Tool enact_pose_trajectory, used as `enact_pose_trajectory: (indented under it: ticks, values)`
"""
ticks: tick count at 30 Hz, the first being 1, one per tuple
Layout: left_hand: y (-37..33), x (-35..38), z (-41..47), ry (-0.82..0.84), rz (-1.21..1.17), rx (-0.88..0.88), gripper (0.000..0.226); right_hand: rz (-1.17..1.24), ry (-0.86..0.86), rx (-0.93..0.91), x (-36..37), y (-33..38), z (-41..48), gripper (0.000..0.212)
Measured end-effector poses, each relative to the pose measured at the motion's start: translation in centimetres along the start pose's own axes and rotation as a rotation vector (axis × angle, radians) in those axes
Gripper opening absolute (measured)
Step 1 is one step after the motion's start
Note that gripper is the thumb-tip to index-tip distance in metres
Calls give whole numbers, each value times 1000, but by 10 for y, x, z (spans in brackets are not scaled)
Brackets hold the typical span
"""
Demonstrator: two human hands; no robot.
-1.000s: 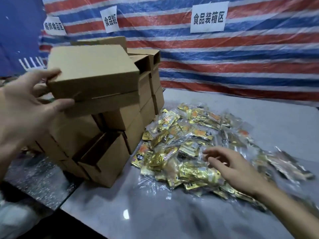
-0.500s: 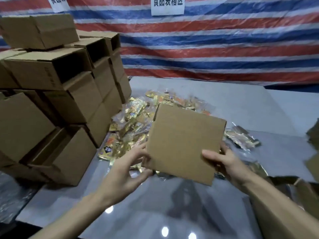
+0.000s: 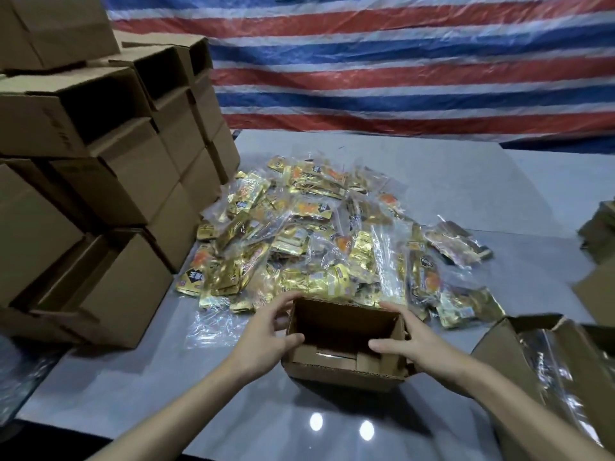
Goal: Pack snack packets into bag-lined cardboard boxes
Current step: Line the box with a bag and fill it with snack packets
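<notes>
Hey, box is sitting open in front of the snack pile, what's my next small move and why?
Probably release the left hand and pick up the clear plastic beside it as a liner: the box shows bare cardboard inside, and the right hand can hold it steady.

Brown box (image 3: 346,371); gold packets (image 3: 319,241); red-white-blue striped tarp (image 3: 399,68).

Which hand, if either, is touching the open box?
Touching, both: the head view shows the left hand gripping the left wall of the open box, the right hand its right wall.
</notes>
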State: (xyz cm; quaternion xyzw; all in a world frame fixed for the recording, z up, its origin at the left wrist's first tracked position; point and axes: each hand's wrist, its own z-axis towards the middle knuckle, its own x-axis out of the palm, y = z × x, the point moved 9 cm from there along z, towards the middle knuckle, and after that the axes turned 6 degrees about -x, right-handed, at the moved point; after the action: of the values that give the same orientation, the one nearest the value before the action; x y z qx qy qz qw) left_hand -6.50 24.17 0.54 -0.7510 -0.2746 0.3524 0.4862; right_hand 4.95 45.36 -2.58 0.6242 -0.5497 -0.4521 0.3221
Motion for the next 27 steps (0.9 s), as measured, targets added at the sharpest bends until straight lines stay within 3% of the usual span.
enact_pose_trajectory:
  ticks: [3, 6, 11, 14, 18, 21, 27]
  values:
    - [11, 6, 8, -77, -47, -114, 61, -21, -209, 121, -16, -20, 9, 36]
    - [25, 7, 16, -60, -123, -249, 49, 35, -264, 238, -19, -33, 8, 32]
    - [46, -3, 20, 119, -283, -353, 27, 38, -299, 284, -24, -40, 7, 28]
    - [58, -17, 31, -44, -290, -382, 28, -14, -302, 288, -25, -41, 4, 27]
    - [44, -30, 52, -258, -216, -326, 8, -113, -281, 247, -23, -30, 8, 35]
    - [18, -22, 76, -278, -101, -252, 22, -161, -256, 229, -18, -23, 15, 55]
    - [-7, 4, 118, -183, 407, -113, 75, -189, -263, 268, -17, -24, 18, 65]
